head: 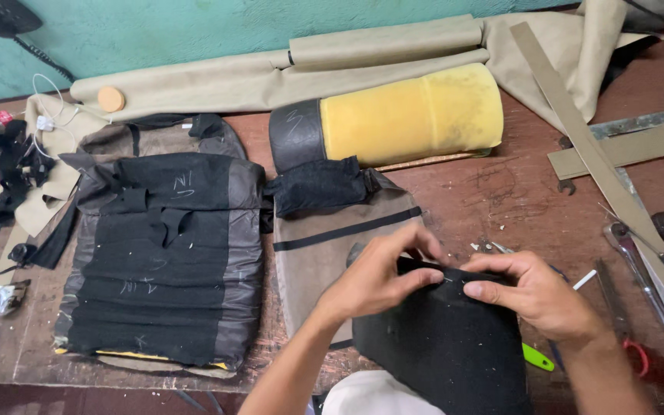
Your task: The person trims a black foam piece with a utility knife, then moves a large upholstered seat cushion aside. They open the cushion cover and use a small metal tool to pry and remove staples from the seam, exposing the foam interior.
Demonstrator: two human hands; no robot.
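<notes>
My left hand [382,277] and my right hand [528,292] both pinch the top edge of a black fabric piece [439,346] that lies in front of me. Their fingertips meet at that edge, where a small pale sliver shows between them. The black piece overlaps a tan seat cover panel [324,246] with a dark stripe and a bunched black end. A green-handled tool [538,357] pokes out from under my right wrist.
A black and grey seat cover [167,253] lies at the left. A yellow foam roll [405,115] and tan fabric rolls [301,69] sit at the back. Tan strips [578,131], pliers and screwdrivers [643,269] lie at the right on the brown wooden table [501,192].
</notes>
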